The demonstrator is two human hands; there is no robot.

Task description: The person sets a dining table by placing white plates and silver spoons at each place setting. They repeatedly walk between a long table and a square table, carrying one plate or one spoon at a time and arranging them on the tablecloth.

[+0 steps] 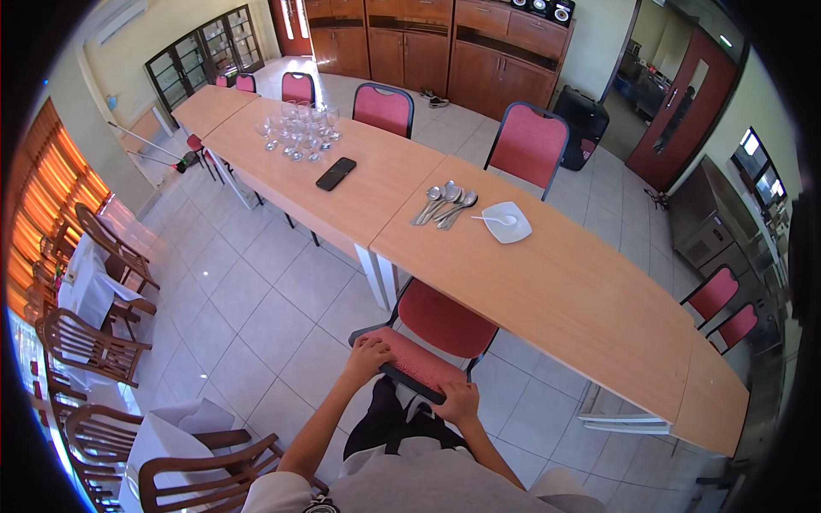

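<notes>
Both of my hands grip the top of the backrest of a red padded chair (417,359), whose seat reaches to the edge of a long wooden table (551,276). My left hand (370,358) is at the backrest's left end and my right hand (458,403) at its right end. On the table beyond lie a pile of metal spoons (449,202) and a white square plate (513,232) with a white spoon (497,220) on it. Farther left are a black smartphone (335,174) and a cluster of stemmed glasses (298,131).
Red chairs (529,141) line the table's far side. Wooden chairs (96,349) and cloth-covered tables (96,282) stand at the left. Behind are wooden cabinets (417,64), a black speaker case (577,128) and an open red door (680,109). A mop (154,151) is at the upper left.
</notes>
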